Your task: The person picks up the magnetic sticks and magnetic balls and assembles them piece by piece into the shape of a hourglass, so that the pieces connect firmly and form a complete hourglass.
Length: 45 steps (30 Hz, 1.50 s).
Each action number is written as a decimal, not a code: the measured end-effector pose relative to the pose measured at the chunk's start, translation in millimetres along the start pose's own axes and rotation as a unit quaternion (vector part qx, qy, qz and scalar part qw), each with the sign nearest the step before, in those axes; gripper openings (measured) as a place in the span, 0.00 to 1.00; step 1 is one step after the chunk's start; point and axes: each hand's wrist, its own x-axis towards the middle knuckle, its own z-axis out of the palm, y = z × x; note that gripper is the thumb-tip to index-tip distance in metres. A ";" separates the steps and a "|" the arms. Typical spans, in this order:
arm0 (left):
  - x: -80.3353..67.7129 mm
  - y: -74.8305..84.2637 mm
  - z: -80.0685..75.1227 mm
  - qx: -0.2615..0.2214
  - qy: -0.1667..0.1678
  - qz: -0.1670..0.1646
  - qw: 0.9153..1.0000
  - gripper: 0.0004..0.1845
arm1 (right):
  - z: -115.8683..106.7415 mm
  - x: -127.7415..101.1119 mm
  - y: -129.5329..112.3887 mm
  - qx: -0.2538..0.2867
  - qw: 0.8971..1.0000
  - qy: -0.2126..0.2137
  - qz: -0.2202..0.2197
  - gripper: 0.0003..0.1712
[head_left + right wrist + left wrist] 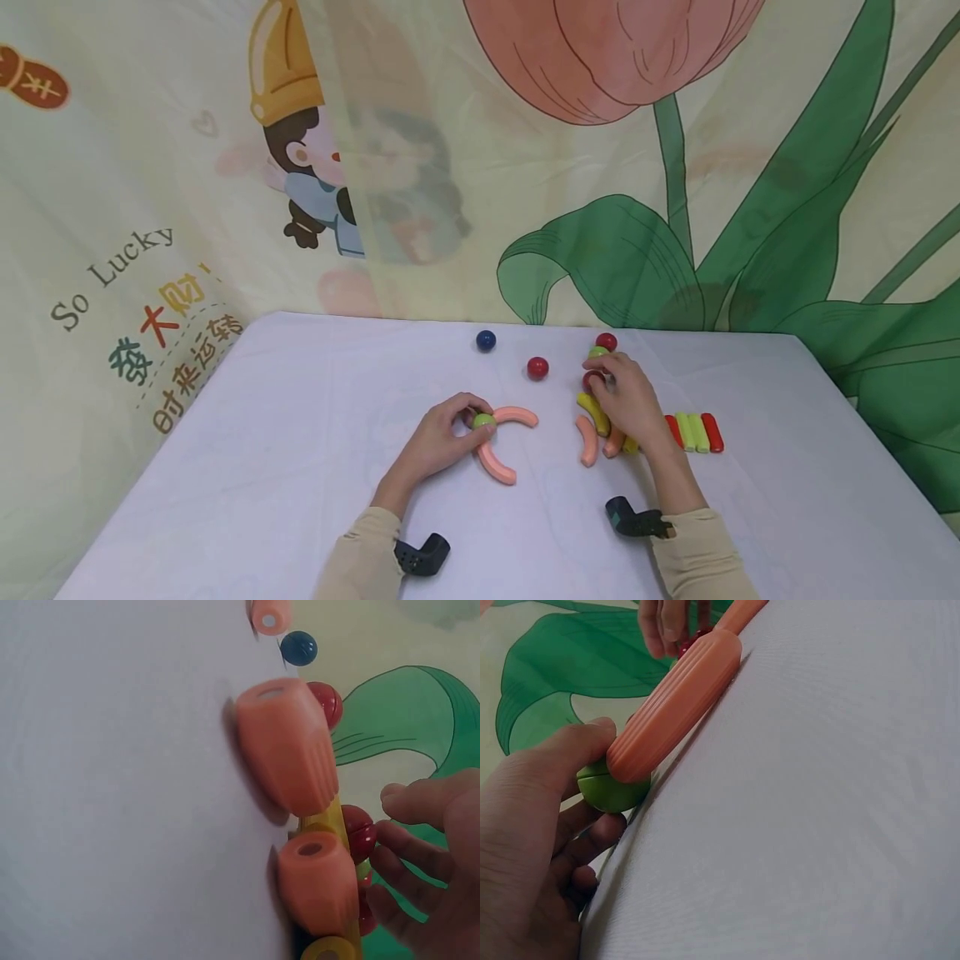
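Left hand (435,442) sat near the middle of the tabletop (262,467), thumb and fingers curled around a green ball (483,421), pinching it. Left wrist view confirmed: thumb on top of the green ball (611,791), fingers under it. Two pink curved pieces met at that ball: one (516,414) arced away toward the right edge, the other (495,463) ran toward the near edge. End of a pink piece (676,705) was butted against the ball.

Right hand (626,400) was right of center, toward the far edge, fingers curled down on a red ball (592,379); grip looked closed on it. A yellow curved piece (594,413) touched that red ball from the near side. In the right wrist view the fingertips (394,799) lay beside the red ball (360,832), contact partly hidden.

Another green ball (597,352) and a second red ball (606,341) sat just beyond the right hand. Two more pink curved pieces (587,440) lay beside the yellow one, partly under the hand.

Loose on the tabletop: a blue ball (486,340) near the far edge and a third red ball (537,367) between the hands. A row of straight sticks (696,432), red and light green, lay just right of the right wrist, toward the right edge.
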 end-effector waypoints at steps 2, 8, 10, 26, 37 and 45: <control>0.4 -0.2 0.2 0.000 0.000 0.000 1.000 0.10 | -0.7 -0.2 1.5 -0.001 1.000 -0.004 0.005 0.15; 2.5 0.2 -0.7 0.000 0.005 -0.008 1.000 0.09 | -0.5 1.0 4.0 -0.004 1.000 -0.012 0.017 0.17; 2.7 0.0 -1.3 0.003 0.009 -0.012 1.000 0.09 | 0.0 0.9 5.1 -0.004 1.000 -0.011 0.019 0.17; 1.0 -1.3 -4.0 -0.002 0.021 -0.018 1.000 0.06 | -0.8 -0.3 3.9 -0.027 0.998 -0.047 0.040 0.22; 0.5 -0.7 -3.0 0.009 0.017 -0.020 1.000 0.09 | 0.8 -1.5 4.1 -0.041 0.997 -0.052 0.045 0.23; 0.3 -0.5 -4.2 0.006 0.020 0.005 1.000 0.10 | 1.3 -1.5 2.3 -0.042 0.997 -0.048 0.034 0.24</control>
